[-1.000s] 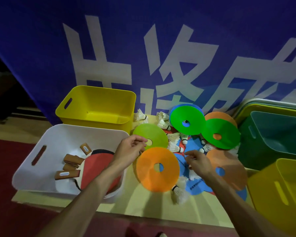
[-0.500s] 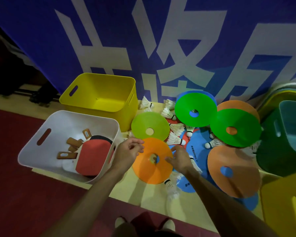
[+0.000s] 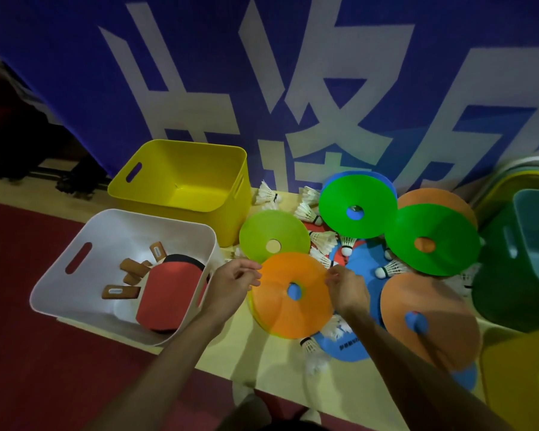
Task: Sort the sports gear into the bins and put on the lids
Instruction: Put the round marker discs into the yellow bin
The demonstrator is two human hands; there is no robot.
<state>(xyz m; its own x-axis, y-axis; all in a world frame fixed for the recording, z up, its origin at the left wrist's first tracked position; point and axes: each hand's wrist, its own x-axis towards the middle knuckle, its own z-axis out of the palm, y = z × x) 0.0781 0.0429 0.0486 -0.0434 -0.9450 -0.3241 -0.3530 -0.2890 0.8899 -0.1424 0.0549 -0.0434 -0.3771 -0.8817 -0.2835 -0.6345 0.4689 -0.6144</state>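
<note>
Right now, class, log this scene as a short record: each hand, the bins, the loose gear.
Left hand: pinches the left rim of the orange cone
Right hand: pinches the cone's right rim
White bin: holds a red paddle, no lid on
Yellow bin: behind the white bin, no lid on
Shuttlecocks: loose, outside the bins

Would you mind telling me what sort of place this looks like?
Probably a sports hall: shuttlecocks and cones lie scattered, paddles sit in a bin, and a blue banner hangs behind.
</note>
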